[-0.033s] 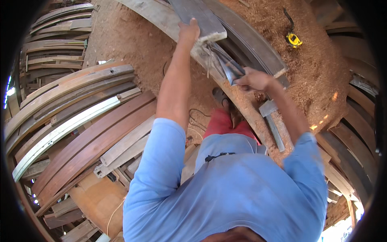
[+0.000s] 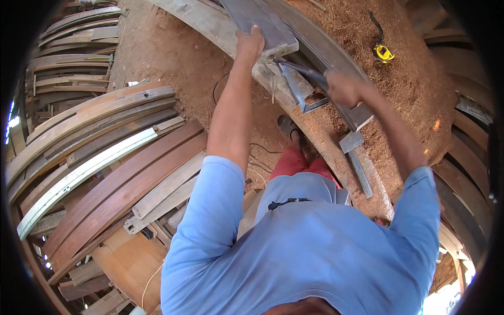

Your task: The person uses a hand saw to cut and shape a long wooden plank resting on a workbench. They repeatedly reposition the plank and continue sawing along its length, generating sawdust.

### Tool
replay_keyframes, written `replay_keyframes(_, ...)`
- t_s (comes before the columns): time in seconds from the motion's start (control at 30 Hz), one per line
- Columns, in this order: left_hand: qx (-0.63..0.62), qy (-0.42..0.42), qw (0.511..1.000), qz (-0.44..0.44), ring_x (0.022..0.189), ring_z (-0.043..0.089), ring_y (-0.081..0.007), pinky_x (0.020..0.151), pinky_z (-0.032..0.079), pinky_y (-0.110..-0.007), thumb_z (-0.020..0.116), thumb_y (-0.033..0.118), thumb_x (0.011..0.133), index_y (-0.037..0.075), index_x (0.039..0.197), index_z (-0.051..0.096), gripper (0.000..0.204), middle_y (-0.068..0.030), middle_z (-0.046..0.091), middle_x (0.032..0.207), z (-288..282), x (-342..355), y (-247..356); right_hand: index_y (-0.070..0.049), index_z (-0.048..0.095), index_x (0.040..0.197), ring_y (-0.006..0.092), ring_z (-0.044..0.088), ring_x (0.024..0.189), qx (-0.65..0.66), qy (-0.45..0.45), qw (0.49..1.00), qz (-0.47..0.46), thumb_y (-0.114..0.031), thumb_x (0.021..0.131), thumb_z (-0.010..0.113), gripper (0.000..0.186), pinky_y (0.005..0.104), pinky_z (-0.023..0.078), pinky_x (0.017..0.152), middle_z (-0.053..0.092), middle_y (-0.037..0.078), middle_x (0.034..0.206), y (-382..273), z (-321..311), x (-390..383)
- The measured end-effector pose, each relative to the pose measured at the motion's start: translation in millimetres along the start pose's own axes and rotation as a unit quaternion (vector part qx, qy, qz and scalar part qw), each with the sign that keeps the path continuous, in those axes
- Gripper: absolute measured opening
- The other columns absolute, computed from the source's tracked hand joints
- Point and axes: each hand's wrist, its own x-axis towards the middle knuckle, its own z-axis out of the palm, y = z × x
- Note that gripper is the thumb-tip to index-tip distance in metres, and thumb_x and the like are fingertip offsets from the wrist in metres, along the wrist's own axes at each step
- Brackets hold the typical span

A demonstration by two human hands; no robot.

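Note:
My left hand (image 2: 251, 41) is closed over the near edge of a dark grey wooden plank (image 2: 268, 32), close to its pale cut end. My right hand (image 2: 344, 89), smeared by motion, grips a dark, narrow bar-shaped tool (image 2: 307, 72). The tool's far end reaches the plank's cut end. Below it show thin bluish metal bars (image 2: 294, 89) in an angled frame shape; whether they belong to the same tool I cannot tell. Under the plank runs a long pale timber beam (image 2: 202, 22), with more dark boards (image 2: 328, 50) alongside.
Sawdust (image 2: 415, 100) covers the ground at right, where a yellow tape measure (image 2: 382, 53) lies. A grey block-headed tool (image 2: 352, 142) with a narrow bar rests near my right forearm. Stacked boards (image 2: 100, 152) fill the left side. My sandalled foot (image 2: 287, 126) stands beside the beam.
My right hand has moved up and to the right, along with the dark bar. The angled metal bars show more clearly. My left hand stays on the plank, shifted very slightly.

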Motion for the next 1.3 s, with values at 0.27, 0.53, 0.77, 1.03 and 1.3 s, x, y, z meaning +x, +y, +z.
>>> replay_keyframes(0.27,-0.005,-0.013,1.0,-0.022,0.134,0.051,-0.0498,0.115,0.039,-0.048,0.05,0.041,0.102,-0.009,0.158,0.006,0.087,-0.0407,0.046,0.145,-12.1,-5.1,-7.6,-0.002,0.06,0.109,0.0148,0.056,0.074,0.58,0.026,0.81,-0.078,-0.01,0.085,0.062,0.026,0.0304,0.048,0.065,0.06,0.003,0.084,-20.3,104.6,14.5)
replay_keyframes(0.53,-0.006,-0.01,1.0,-0.016,0.137,0.049,-0.0489,0.117,0.037,-0.048,0.051,0.042,0.102,-0.007,0.159,0.006,0.087,-0.0385,0.046,0.147,-2.4,-0.3,0.2,0.0,0.055,0.105,0.0197,0.059,0.078,-0.034,0.012,0.999,0.041,-0.011,0.083,0.06,0.026,0.0336,0.05,0.067,0.06,0.007,0.086,-27.6,-35.6,-19.6)
replay_keyframes(0.77,-0.006,0.007,1.0,-0.003,0.135,0.051,-0.0483,0.115,0.039,-0.046,0.051,0.042,0.102,-0.005,0.158,0.012,0.083,-0.0379,0.05,0.144,-4.8,6.0,-16.5,0.004,0.057,0.104,0.0232,0.062,0.082,0.326,0.08,0.94,-0.064,-0.011,0.087,0.055,0.022,0.0397,0.05,0.071,0.063,0.013,0.088,-27.3,58.2,-11.6)
replay_keyframes(1.03,-0.101,-0.013,0.993,0.056,0.133,0.053,-0.0483,0.114,0.039,-0.044,0.052,0.039,0.102,-0.012,0.154,0.015,0.082,-0.0383,0.051,0.142,-3.9,15.9,-29.0,0.015,0.054,0.111,0.0426,0.07,0.096,0.126,0.099,0.987,0.019,-0.007,0.084,0.056,0.034,0.048,0.054,0.085,0.067,0.036,0.101,-44.6,27.8,-30.8)
replay_keyframes(1.3,-0.089,-0.011,0.994,0.065,0.133,0.054,-0.0458,0.114,0.039,-0.043,0.052,0.035,0.102,-0.012,0.156,0.011,0.082,-0.0385,0.05,0.143,-15.5,-4.6,-32.6,0.004,0.058,0.119,0.0257,0.06,0.095,0.298,0.074,0.951,-0.036,-0.013,0.091,0.061,0.032,0.0374,0.048,0.089,0.063,0.017,0.097,-36.5,58.3,-14.7)
